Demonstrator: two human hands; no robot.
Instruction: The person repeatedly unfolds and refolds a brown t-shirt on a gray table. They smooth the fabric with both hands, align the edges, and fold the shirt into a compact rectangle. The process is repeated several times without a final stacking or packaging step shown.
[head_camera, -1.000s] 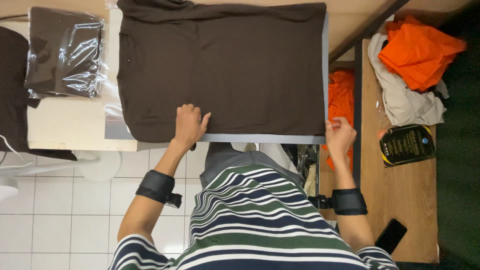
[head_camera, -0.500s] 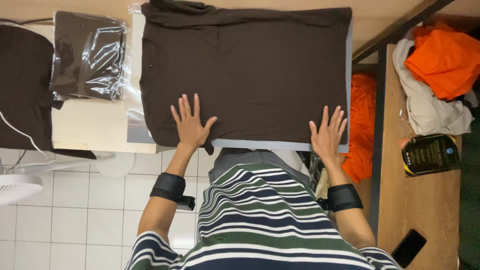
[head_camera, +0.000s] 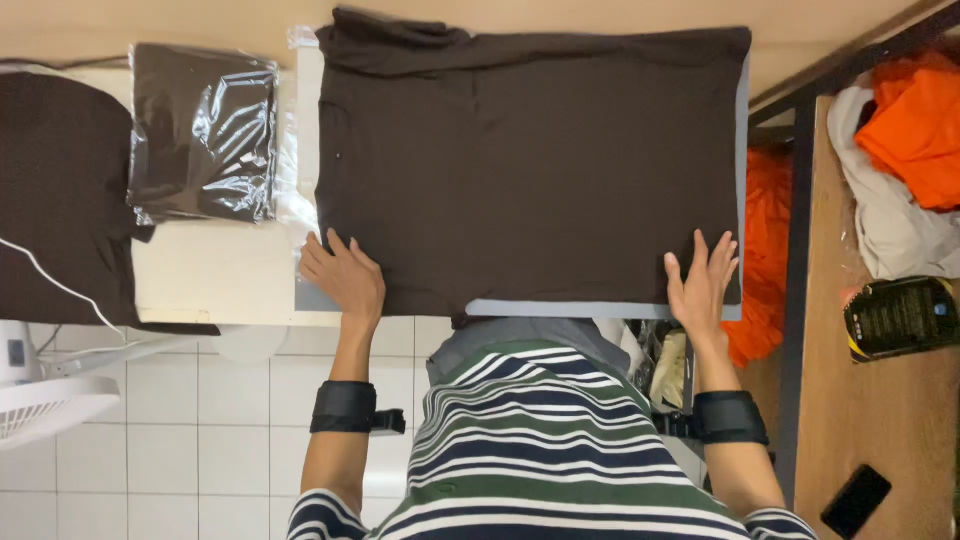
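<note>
The brown garment lies spread flat on a grey folding board on the desk, and both hands rest on its near edge. The left hand lies open, palm down, at the garment's near left corner, its fingers spread and partly over the board's edge; it grips nothing. The right hand lies flat too, fingers straight and pointing away from the person, pressing the near right corner where the cloth meets the board. Each wrist carries a black band.

Left of the garment, just beside it on the desk, sits a folded dark garment in a clear plastic bag. Further left another dark cloth hangs over the desk's edge, with a thin white cord across it. A white fan stands at the lower left over the tiled floor.

To the right, past a dark metal frame, a wooden shelf holds orange cloth on pale cloth, a dark pouch and a black phone. More orange cloth hangs between the board and the shelf.
</note>
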